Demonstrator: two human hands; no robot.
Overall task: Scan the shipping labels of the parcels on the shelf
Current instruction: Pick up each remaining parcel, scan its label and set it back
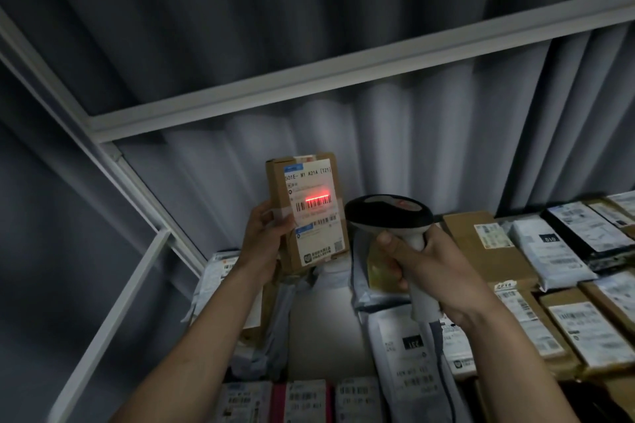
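My left hand grips a small brown cardboard parcel upright above the shelf, its white shipping label facing me. A red scan line glows across the label's upper barcode. My right hand grips the white handle of a barcode scanner with a black head, just right of the parcel and aimed at the label. Many more labelled parcels lie on the shelf below both hands.
Brown boxes, white and black mailer bags fill the shelf's right side. Grey bags and boxes lie at left. White metal shelf rails run overhead and down the left. A grey curtain hangs behind.
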